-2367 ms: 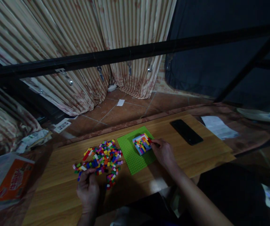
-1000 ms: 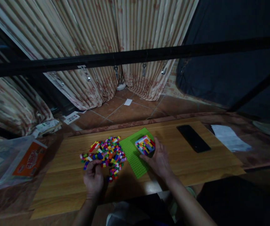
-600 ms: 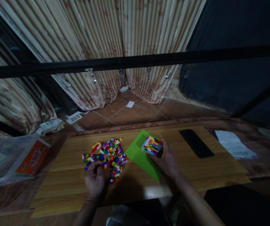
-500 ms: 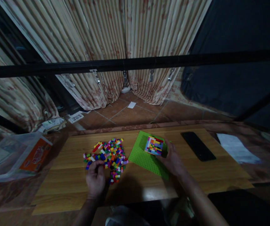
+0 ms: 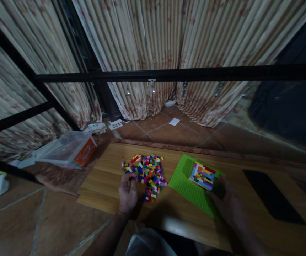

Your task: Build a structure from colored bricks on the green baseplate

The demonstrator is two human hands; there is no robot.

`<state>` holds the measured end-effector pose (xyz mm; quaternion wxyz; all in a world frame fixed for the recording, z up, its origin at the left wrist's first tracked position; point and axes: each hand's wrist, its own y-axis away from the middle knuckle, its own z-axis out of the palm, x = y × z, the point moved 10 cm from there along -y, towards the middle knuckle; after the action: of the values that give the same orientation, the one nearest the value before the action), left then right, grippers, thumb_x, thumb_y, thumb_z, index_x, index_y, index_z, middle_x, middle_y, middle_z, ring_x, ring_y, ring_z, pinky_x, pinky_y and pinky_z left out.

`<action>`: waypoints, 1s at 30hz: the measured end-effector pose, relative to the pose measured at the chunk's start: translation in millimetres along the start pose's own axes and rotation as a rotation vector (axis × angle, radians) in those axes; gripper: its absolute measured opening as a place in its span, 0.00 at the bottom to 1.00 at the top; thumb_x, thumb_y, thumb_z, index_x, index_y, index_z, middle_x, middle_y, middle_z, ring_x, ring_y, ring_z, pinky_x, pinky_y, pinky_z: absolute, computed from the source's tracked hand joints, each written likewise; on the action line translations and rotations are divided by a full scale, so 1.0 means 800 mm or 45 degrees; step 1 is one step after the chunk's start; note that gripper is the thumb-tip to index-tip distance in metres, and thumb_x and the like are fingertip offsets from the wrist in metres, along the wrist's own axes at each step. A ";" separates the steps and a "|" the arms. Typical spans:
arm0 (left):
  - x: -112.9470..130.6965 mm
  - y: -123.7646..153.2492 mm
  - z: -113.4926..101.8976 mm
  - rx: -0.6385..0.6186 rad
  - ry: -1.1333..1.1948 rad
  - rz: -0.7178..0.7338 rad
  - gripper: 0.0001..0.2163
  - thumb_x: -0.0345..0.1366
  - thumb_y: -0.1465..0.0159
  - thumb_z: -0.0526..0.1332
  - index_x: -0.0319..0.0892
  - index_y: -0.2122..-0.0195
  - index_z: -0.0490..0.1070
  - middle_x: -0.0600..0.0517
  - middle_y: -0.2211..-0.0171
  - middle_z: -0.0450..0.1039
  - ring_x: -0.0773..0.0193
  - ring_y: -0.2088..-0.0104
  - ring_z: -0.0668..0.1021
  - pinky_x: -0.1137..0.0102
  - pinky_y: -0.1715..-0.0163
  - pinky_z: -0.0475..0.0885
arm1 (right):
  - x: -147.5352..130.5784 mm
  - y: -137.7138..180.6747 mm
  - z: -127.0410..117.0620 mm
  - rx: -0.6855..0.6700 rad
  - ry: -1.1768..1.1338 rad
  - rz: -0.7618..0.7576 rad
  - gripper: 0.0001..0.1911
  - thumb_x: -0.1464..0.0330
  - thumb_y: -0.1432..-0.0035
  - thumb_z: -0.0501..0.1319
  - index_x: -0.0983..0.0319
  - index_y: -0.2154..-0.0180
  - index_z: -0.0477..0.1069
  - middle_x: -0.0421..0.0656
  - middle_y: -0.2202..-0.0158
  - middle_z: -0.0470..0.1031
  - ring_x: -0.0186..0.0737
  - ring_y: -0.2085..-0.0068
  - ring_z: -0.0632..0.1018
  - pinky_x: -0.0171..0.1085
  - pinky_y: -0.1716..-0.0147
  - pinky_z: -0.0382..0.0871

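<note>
On the wooden table lies a loose pile of small coloured toy bricks (image 5: 153, 171). My left hand (image 5: 128, 193) is at the pile's near left edge, its fingers curled and pressed together; what they hold, if anything, is too small to make out. To the right, a green baseplate (image 5: 186, 185) carries a multicoloured block built of bricks (image 5: 203, 175), with rows of several colours on top. My right hand (image 5: 229, 201) lies over the baseplate's right side, thumb and fingers spread around the build's right end. Shadow and blur hide exactly what the fingertips touch.
A black phone-like slab (image 5: 272, 195) lies on the table (image 5: 102, 181) at the right. Left of the table stands a clear plastic box (image 5: 70, 147) with an orange label. A dark metal rail (image 5: 163, 75) crosses beyond the table, before striped curtains (image 5: 153, 39).
The camera view has turned left, so the table and everything on it appear farther right. Both hands keep about the same places at the pile and the baseplate.
</note>
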<state>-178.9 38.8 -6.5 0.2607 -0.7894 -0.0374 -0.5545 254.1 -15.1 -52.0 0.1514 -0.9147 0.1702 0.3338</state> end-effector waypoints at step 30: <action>-0.084 -0.142 -0.015 -0.285 -1.061 0.241 0.12 0.27 0.40 0.52 0.37 0.60 0.72 0.40 0.59 0.72 0.51 0.54 0.72 0.59 0.50 0.66 | -0.328 0.029 0.154 -0.616 -0.213 -0.842 0.21 0.69 0.40 0.56 0.55 0.45 0.68 0.46 0.46 0.68 0.47 0.45 0.71 0.47 0.44 0.65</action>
<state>-254.7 146.8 -21.3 0.1859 -0.9689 -0.0066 -0.1632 -13.2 67.5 28.1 0.0444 -0.8990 -0.2289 0.3708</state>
